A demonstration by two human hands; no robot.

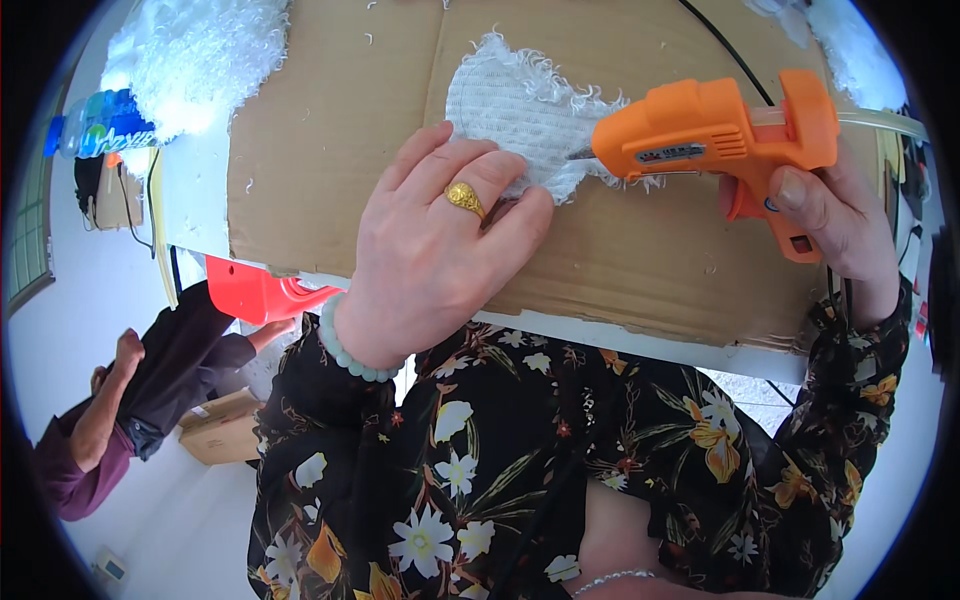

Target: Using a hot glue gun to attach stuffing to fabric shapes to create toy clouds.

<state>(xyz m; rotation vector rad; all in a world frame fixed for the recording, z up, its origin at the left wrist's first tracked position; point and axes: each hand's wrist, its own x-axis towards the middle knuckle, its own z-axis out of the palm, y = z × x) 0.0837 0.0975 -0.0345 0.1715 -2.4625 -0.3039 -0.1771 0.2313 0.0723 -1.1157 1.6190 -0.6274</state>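
Observation:
A piece of white fleecy fabric (505, 95) with a shaggy fringe lies on the cardboard, its knit backing facing up. My left hand (440, 235), wearing a gold ring and a pale green bead bracelet, grips its near edge with bent fingers; the fingertips are partly hidden. In my right hand (835, 220) is an orange hot glue gun (690, 130), held by its handle with a finger at the trigger. Its nozzle points left and is at the fabric's right part; whether it touches cannot be made out. A translucent glue stick (880, 122) sticks out of its back.
The cardboard sheet (330, 180) covers a white table. White fluffy material (200, 60) and a blue-labelled bottle (105, 125) are at the far left. A black cable (730, 45) crosses the far right. Beyond the left edge are a red stool (240, 290), a seated person (150, 390) and a box (222, 430).

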